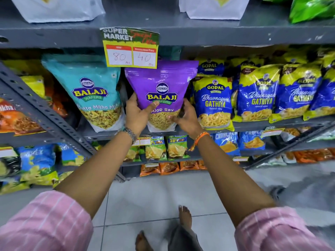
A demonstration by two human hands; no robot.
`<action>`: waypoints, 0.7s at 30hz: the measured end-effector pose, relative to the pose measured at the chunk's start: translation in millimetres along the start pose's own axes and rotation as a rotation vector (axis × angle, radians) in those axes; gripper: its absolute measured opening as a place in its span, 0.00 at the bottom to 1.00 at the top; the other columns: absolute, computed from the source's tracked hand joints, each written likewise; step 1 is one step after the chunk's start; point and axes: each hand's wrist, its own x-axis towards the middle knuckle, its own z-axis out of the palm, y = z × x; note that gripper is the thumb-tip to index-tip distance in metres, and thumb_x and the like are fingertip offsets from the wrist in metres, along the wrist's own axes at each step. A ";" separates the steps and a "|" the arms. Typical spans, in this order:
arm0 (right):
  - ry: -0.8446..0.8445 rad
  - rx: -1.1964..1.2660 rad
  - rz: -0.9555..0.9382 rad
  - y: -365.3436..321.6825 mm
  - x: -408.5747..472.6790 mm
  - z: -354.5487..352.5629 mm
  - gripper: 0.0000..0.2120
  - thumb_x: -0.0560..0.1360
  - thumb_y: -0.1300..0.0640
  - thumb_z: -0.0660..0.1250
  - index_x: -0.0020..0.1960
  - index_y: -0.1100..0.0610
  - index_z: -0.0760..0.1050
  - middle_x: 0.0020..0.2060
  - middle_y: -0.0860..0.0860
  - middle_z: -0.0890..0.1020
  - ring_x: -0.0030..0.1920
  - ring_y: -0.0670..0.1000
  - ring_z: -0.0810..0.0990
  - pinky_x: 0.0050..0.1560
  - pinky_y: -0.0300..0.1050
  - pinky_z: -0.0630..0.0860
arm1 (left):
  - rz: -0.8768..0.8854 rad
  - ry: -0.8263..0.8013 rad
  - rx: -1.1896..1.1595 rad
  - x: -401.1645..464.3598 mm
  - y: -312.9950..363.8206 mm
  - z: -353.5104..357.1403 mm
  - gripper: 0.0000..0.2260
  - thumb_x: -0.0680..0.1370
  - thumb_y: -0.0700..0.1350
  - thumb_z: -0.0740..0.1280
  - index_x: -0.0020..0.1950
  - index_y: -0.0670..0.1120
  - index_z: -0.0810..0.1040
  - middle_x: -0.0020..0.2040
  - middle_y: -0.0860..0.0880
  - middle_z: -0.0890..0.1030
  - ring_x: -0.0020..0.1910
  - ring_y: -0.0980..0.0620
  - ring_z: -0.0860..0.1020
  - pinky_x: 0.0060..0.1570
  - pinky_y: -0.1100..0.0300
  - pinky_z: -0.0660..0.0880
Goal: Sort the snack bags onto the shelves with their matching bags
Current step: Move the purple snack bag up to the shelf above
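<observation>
A purple Balaji Aloo Sev bag (161, 82) stands upright at the middle of the grey shelf (272, 125). My left hand (137, 115) grips its lower left side, thumb across the front. My right hand (186, 117) holds its lower right edge. A teal Balaji Khatta Mitha Mix bag (90, 91) stands just to its left. Blue and yellow Gopal Gathiya bags (213, 102) line up to its right.
A yellow price tag (131, 49) hangs from the shelf above, over the purple bag's top. Orange bags (16, 116) lie at far left. Lower shelves hold chip bags (166, 147). White bags and a green one (311, 8) sit on top. My bare feet stand on grey tile.
</observation>
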 end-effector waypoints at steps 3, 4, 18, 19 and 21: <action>0.016 0.039 -0.006 2.2 -27.7 -3.1 0.33 0.68 0.66 0.79 0.69 0.61 0.71 0.64 0.60 0.82 0.65 0.56 0.81 0.60 0.47 0.81 | 0.020 0.001 -0.018 -28.7 2.3 -3.1 0.20 0.73 0.36 0.77 0.64 0.42 0.77 0.57 0.45 0.85 0.52 0.60 0.85 0.55 0.56 0.83; 0.018 0.042 -0.001 2.2 -39.3 -4.2 0.33 0.68 0.67 0.79 0.69 0.60 0.71 0.64 0.59 0.82 0.64 0.55 0.82 0.61 0.49 0.81 | 0.021 0.002 -0.026 -40.8 2.4 -5.0 0.20 0.73 0.37 0.77 0.63 0.43 0.78 0.57 0.46 0.86 0.52 0.59 0.85 0.56 0.55 0.83; -0.007 -0.020 -0.084 -119.3 -166.4 -14.8 0.27 0.62 0.69 0.82 0.57 0.52 0.79 0.50 0.48 0.89 0.52 0.48 0.87 0.53 0.46 0.82 | 0.212 0.079 -0.212 -145.3 113.0 -70.3 0.17 0.60 0.48 0.83 0.46 0.58 0.87 0.43 0.58 0.89 0.43 0.58 0.86 0.45 0.61 0.83; -0.003 -0.007 -0.115 -137.6 -169.5 -16.2 0.27 0.63 0.69 0.81 0.57 0.53 0.79 0.50 0.48 0.89 0.51 0.47 0.87 0.51 0.43 0.82 | 0.255 0.074 -0.213 -142.0 132.4 -74.4 0.16 0.60 0.50 0.82 0.45 0.59 0.86 0.43 0.59 0.89 0.41 0.61 0.86 0.44 0.64 0.82; 0.014 0.039 -0.184 -177.9 -172.0 -18.4 0.27 0.62 0.69 0.81 0.57 0.56 0.79 0.48 0.49 0.90 0.47 0.45 0.87 0.47 0.37 0.81 | 0.333 0.061 -0.205 -131.4 172.6 -82.2 0.15 0.60 0.52 0.81 0.45 0.61 0.86 0.42 0.61 0.88 0.40 0.63 0.84 0.43 0.66 0.81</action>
